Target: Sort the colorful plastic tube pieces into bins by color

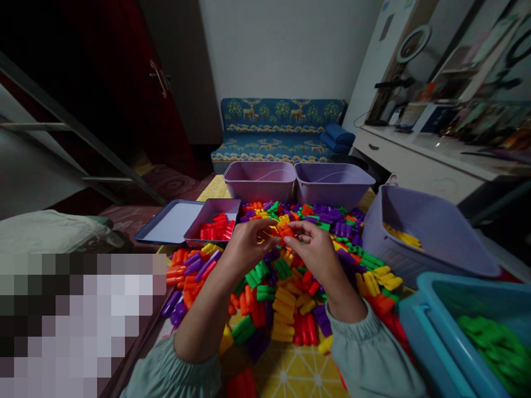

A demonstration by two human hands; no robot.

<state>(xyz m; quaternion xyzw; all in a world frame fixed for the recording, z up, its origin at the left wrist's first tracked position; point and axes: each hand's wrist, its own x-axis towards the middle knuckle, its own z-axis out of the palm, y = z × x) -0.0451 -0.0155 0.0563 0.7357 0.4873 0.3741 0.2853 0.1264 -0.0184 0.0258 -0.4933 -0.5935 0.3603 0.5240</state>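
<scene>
Counter (307, 378) with a yellow patterned cover carries a loose heap of coloured blocks (284, 301). Two forearms (207, 312) in pale green sleeves (369, 348) reach forward over it, converging. The left hand (248, 243) arches, fingers curled above its thumb; whether it grips, I cannot tell. The right hand (314, 243) pinches an orange block (285, 230), which sits between both hands, over the heap.
</scene>
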